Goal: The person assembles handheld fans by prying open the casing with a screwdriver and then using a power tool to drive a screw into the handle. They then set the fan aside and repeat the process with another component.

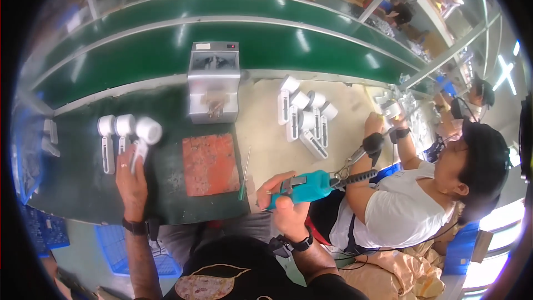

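At the left of the bench, my left hand (132,175) closes its fingers on the handle of a white round-headed handheld device (148,131). Two similar white devices (106,144) lie beside it to the left, one partly hidden by my fingers. My right hand (288,211) grips a teal electric screwdriver (312,187) near the bench's front edge, its body lying sideways with a coiled cord and a metal hook at its right end. Between the hands are a worn red mat (210,165) and a thin screwdriver with a green handle (243,183).
A grey boxy screw feeder (214,86) stands behind the red mat. Several more white devices (305,114) lie on brown sheet to its right. A co-worker in a white shirt (405,194) works close on my right. A green conveyor belt (266,47) runs behind; a blue crate (114,250) sits below.
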Demonstrator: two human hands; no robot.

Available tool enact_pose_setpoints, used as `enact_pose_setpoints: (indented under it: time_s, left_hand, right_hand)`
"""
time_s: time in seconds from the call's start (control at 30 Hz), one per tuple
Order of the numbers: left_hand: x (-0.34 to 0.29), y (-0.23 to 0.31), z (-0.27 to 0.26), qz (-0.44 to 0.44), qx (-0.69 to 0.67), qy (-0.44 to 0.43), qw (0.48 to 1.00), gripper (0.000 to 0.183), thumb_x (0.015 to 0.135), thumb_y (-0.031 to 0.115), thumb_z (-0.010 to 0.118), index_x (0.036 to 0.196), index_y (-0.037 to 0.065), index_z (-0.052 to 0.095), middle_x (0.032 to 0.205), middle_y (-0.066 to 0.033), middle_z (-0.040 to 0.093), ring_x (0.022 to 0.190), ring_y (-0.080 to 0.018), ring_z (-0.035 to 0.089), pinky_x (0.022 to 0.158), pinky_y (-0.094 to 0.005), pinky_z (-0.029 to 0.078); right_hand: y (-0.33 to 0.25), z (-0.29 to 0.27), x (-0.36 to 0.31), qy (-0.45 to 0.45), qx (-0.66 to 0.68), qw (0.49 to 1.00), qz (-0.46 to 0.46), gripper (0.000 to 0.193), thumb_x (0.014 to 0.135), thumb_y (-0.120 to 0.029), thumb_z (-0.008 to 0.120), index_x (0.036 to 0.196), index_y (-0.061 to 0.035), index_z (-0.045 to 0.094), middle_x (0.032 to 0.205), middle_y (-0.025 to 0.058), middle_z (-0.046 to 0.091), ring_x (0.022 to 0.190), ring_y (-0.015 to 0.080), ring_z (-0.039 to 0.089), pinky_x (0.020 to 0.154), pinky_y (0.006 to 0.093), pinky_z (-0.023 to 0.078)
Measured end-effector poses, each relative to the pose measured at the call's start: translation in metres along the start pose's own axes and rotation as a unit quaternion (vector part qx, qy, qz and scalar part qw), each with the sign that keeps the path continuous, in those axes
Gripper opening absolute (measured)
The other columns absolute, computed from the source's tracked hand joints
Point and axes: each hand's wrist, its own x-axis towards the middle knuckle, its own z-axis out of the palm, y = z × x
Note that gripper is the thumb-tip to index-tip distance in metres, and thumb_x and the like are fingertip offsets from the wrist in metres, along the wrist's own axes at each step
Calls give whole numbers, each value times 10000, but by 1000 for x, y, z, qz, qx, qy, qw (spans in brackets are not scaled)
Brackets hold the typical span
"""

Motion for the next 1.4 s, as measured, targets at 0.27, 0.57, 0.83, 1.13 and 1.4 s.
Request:
enact_pose_setpoints:
  time_s: [0.27, 0.57, 0.83, 1.13, 1.4]
  left_hand:
    - [54, 138, 38, 141, -161, -76, 974, 261, 937, 80, 689, 1190, 24, 656, 1082, -130, 685, 982, -278, 669, 894, -381, 526]
    - [103, 219, 293, 227, -171, -69, 956, 557, 902, 351, 765, 1279, -14, 577, 1152, -151, 647, 1002, -278, 670, 892, -393, 547]
    - [114, 214, 301, -7, -223, -299, 928, 571, 867, 414, 682, 1243, -15, 661, 1243, -264, 657, 1201, -418, 601, 1039, -459, 467]
    - [67, 201, 169, 71, -276, -237, 929, 301, 932, 259, 665, 1079, -1, 695, 849, -193, 732, 788, -346, 723, 759, -404, 553]
    - [35, 157, 72, 207, -155, -245, 934, 244, 889, 223, 770, 1034, 30, 736, 1011, -189, 744, 932, -379, 716, 804, -427, 561]
  right_hand:
    - [1, -19, -1, -20, -13, 999, 30, 685, 858, -537, 809, 1147, 38, 572, 816, 94, 637, 700, 159, 603, 625, 299, 478]
    - [15, -25, -14, -70, -44, 996, 26, 557, 908, -381, 811, 1193, 33, 571, 834, 80, 636, 756, 147, 595, 695, 291, 482]
    - [11, -44, -22, -59, -43, 997, 39, 489, 913, -307, 808, 1183, 33, 582, 844, 91, 641, 764, 150, 599, 696, 288, 475]
    - [33, -54, 22, -8, -221, 975, -21, 345, 952, -194, 731, 1168, 38, 597, 880, 45, 654, 811, 118, 604, 763, 281, 500]
    - [45, -32, 46, -12, -140, 990, 35, 259, 975, -123, 684, 1172, 19, 596, 879, 39, 671, 848, 121, 651, 785, 282, 516]
